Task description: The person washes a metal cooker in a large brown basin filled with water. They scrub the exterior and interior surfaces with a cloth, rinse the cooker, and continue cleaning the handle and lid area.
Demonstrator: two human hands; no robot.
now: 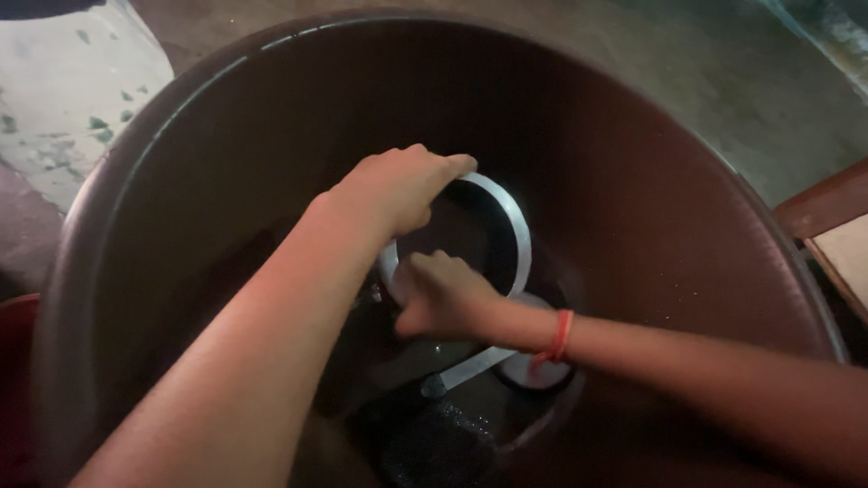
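Metal pan [506, 226] – left hand [398, 185] grips rim, right hand [443, 294] inside.

one big dark brown tub [633, 181], round, fills most of the view. two bare hands inside it: left hand [398, 190] on the rim of a pan, right hand [443, 294] in its mouth. one metal pan [511, 226], tilted on its side, one flat handle on it. one round pale lid or dish [533, 370] under the right wrist, can't tell which. one dark scrub pad [443, 443] at the tub bottom. one orange-red thread band [562, 334] on the right wrist. one wooden edge [827, 203] at far right, one red object [14, 380] at far left, both cut off.
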